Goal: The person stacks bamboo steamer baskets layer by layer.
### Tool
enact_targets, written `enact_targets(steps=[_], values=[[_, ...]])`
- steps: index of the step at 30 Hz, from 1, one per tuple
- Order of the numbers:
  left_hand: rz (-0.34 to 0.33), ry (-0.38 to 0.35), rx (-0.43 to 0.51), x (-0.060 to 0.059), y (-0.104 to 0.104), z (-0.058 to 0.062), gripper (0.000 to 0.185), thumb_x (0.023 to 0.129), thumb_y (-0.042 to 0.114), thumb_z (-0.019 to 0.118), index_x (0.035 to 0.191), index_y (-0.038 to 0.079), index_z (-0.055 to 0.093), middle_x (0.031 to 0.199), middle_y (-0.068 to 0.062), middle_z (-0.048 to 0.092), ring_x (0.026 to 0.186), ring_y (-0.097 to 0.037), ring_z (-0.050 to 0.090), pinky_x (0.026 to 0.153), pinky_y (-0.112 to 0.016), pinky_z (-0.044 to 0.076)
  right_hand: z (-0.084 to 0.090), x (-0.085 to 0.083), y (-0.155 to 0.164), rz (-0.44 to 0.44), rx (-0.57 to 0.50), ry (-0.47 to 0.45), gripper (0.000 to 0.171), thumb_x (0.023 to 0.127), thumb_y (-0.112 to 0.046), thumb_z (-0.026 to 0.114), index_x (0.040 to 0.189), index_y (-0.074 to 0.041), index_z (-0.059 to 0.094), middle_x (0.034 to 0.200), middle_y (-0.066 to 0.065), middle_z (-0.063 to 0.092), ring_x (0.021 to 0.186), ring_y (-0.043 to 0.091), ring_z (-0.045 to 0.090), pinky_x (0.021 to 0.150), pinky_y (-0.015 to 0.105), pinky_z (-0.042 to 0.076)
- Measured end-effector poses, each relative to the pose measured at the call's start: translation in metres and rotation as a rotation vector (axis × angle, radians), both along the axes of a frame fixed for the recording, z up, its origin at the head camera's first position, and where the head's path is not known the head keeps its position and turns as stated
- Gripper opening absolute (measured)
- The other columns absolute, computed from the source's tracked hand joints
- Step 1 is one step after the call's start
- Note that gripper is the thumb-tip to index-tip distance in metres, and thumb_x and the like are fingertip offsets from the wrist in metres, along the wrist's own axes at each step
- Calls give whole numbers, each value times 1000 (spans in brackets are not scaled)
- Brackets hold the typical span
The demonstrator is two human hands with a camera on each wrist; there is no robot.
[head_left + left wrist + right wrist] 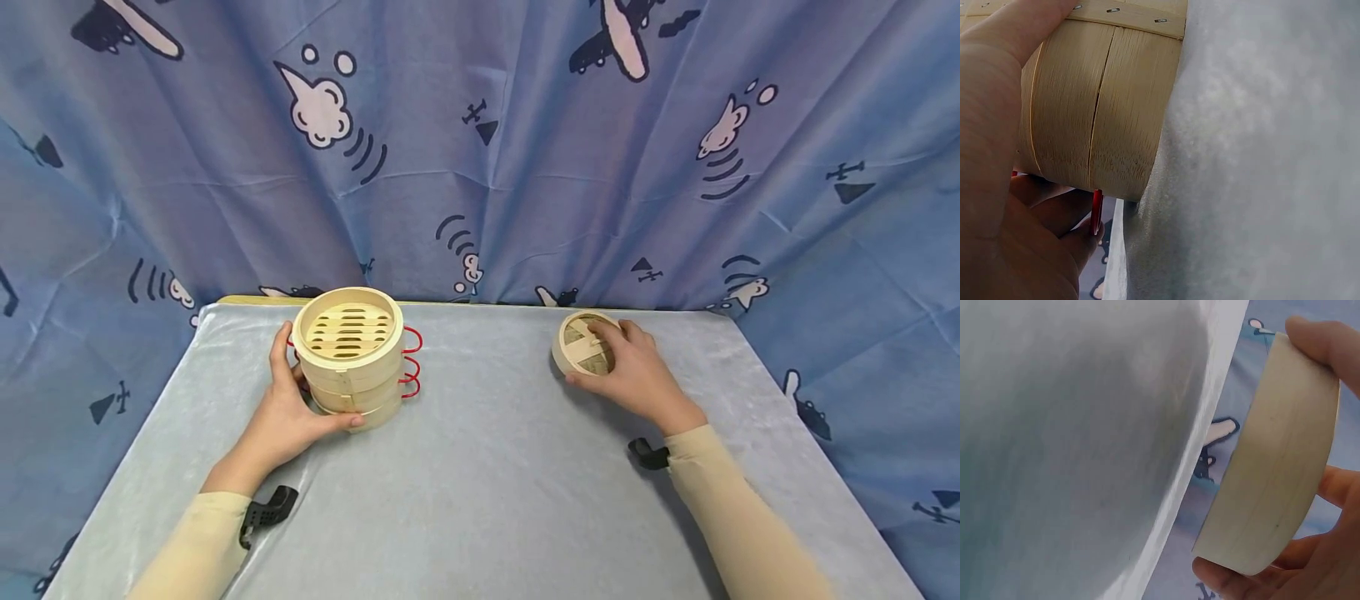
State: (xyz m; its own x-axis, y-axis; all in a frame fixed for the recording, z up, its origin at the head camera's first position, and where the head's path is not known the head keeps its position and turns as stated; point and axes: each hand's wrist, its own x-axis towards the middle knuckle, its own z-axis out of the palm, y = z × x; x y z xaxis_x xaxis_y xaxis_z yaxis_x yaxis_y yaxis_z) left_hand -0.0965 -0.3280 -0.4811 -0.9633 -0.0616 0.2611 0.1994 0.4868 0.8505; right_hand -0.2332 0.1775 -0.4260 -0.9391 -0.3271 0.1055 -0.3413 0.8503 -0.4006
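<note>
- Nearest the camera were two cream sleeves, each with a black wrist strap, coming in from about 7 and 5 o'clock over a table covered in pale grey cloth.
- Left hand was wrapped round the near side of the steamer stack, thumb at the front of the bottom tier and fingers curled round the far left side. So grasping, not just resting. The left wrist view showed the palm flat against the bamboo wall with a bit of red wire by the fingers.
- The stack sat at roughly 10 o'clock on the table, three tiers as far as I could count, upright, with red wire handles sticking out at its 3 o'clock side. Top tier was uncovered, you could see the slatted floor inside.
- Right hand was at about 2 o'clock, clenched round the steamer lid, thumb on the near rim and fingers over the woven top. From the right wrist view the lid looked tilted with one edge off the cloth, but I couldn't tell for sure if it was fully lifted.
- My read on progress: stack steadied, lid gripped, and the two were well apart, so the lid hadn't gone on the stack yet. That's the bit left.
- Behind it all hung a blue curtain with cartoon planes and clouds.
</note>
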Motion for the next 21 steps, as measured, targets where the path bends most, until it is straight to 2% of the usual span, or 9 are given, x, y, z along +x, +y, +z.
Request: enact_targets(steps=[10,21], values=[[-7,16,40,1,0,-5,167,64,17,110,170,45,-16,147,-27,60,136,-36,58,105,-8,35,-3,-4,-28,52,-6,-19,102,82,-70,88,164,-24,47,165,33,33,147,57,33,105,75,43],[-9,5,17,-2,-3,-4,166,65,21,110,169,48,-17,146,-28,61,137,-36,58,105,-10,34,2,-12,-62,93,-20,7,102,81,-65,91,165,-26,48,168,33,29,153,57,28,111,74,39]])
